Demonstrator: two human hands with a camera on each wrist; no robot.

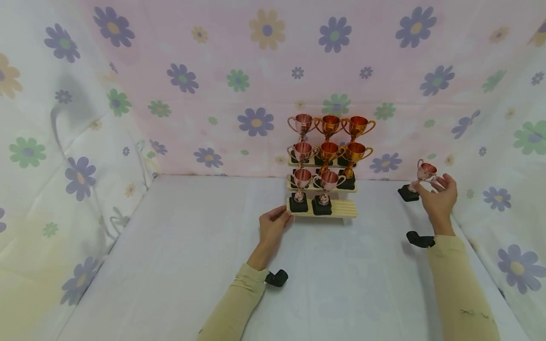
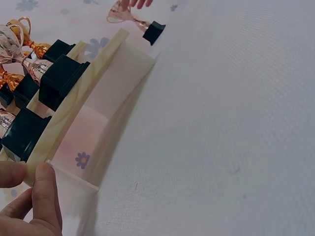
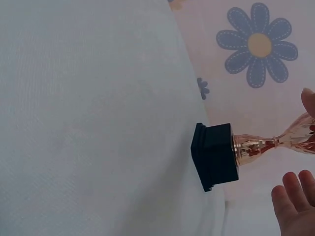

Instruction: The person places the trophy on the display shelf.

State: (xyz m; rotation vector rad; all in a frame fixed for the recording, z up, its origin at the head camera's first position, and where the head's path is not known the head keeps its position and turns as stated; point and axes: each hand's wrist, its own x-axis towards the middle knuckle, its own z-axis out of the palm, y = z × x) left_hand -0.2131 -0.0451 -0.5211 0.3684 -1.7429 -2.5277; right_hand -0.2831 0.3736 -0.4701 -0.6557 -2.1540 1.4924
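My left hand (image 1: 273, 229) pinches the left front corner of a three-tier wooden display stand (image 1: 343, 208), fingers above and below the board's end in the left wrist view. Two rose-gold trophies with black bases, one of them the inner trophy (image 1: 327, 189), occupy the lowest tier's left and middle; its right end is bare wood. Higher tiers hold a rose-gold trophy (image 1: 303, 150) at left and orange-gold trophies (image 1: 357, 151) beside it. Off to the right, my right hand (image 1: 439, 201) holds another rose-gold trophy (image 1: 425, 171) by its upper part, tilted, its black base (image 3: 216, 155) low over the table.
A white cloth covers the table (image 1: 192, 265). Behind the stand rises a pink flowered backdrop (image 1: 222, 104), with a flowered side wall (image 1: 512, 199) close to my right arm and another side wall (image 1: 51, 189) far left.
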